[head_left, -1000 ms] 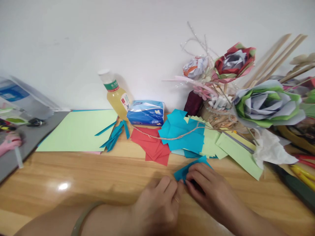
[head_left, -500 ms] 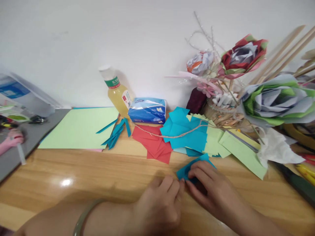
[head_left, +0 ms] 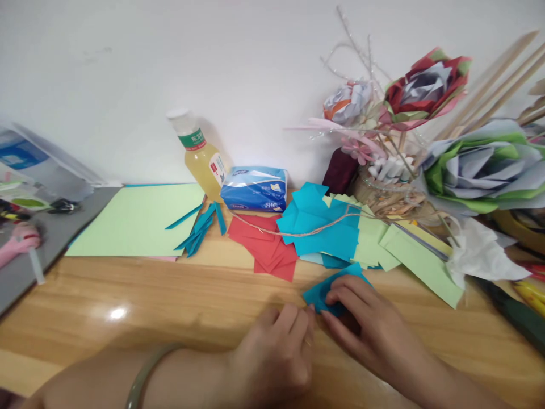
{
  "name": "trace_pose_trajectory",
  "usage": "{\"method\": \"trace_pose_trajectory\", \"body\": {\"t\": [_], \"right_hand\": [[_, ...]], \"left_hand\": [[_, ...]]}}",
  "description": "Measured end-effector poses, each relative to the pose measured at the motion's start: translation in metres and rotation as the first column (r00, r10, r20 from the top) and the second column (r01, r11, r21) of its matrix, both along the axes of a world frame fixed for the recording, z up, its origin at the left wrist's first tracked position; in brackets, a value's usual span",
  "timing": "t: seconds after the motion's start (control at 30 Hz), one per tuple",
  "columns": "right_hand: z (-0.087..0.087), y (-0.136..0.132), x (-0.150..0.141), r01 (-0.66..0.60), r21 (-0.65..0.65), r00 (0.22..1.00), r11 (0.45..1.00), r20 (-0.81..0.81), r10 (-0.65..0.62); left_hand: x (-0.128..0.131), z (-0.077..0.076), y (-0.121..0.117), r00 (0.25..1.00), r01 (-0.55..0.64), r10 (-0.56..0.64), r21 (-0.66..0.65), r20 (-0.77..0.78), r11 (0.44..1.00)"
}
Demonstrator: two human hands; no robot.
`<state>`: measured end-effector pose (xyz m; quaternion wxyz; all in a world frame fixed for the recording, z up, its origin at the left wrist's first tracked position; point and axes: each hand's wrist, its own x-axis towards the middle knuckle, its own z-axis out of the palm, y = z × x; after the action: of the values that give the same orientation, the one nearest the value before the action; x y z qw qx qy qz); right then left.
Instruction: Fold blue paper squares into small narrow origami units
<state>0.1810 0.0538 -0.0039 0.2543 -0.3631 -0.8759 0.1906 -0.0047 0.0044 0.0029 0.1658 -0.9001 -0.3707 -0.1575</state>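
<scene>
A small piece of blue paper (head_left: pixel 320 291) lies on the wooden table (head_left: pixel 179 295), partly folded. My right hand (head_left: pixel 361 321) covers its right part, fingers curled and pressing down on it. My left hand (head_left: pixel 275 352) sits just left of it, fingers bent, fingertips meeting the paper's near edge. A pale bangle (head_left: pixel 142 378) is on my left wrist. Most of the paper is hidden under my right hand.
Behind lie red squares (head_left: pixel 266 247), blue squares (head_left: pixel 319 227), light green sheets (head_left: pixel 136 218), blue strips (head_left: pixel 200 230) and a string (head_left: pixel 306 233). A yellow bottle (head_left: pixel 200 156) and tissue pack (head_left: pixel 254 190) stand by the wall. Paper flowers (head_left: pixel 426 91) and wooden sticks (head_left: pixel 489 79) crowd the right; a grey tray (head_left: pixel 25 255) is left.
The view has shifted slightly, so everything sits a bit lower and rightward. My hands keep pressing the blue paper, whose left corner now shows a little more.
</scene>
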Motion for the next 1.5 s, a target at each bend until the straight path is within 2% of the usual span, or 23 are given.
{"method": "trace_pose_trajectory", "body": {"t": [0.4, 0.57, 0.83, 1.3, 1.5], "right_hand": [[-0.0016, 0.0016, -0.0012, -0.004, 0.006, 1.000, 1.000, 0.008, 0.004], [-0.0028, 0.0015, -0.0012, 0.025, 0.028, 1.000, 0.999, -0.002, -0.025], [0.0035, 0.0003, -0.0010, -0.006, -0.061, 1.000, 0.998, -0.019, 0.005], [-0.0001, 0.0021, -0.0028, 0.001, -0.005, 1.000, 1.000, -0.009, -0.001], [-0.0019, 0.0017, -0.0032, 0.021, -0.025, 1.000, 0.999, -0.008, -0.021]], "left_hand": [[0.0011, 0.0013, 0.0008, 1.000, -0.005, 0.006, 0.066, -0.014, 0.998], [0.0013, 0.0034, 0.0011, 1.000, -0.016, 0.016, 0.038, -0.010, 0.999], [0.0007, 0.0006, 0.0004, 1.000, -0.009, 0.010, 0.043, -0.021, 0.999], [0.0012, -0.0006, 0.0009, 0.999, -0.032, 0.035, 0.072, -0.042, 0.997], [0.0026, 0.0011, 0.0020, 0.998, -0.046, 0.047, 0.052, -0.029, 0.998]]}}
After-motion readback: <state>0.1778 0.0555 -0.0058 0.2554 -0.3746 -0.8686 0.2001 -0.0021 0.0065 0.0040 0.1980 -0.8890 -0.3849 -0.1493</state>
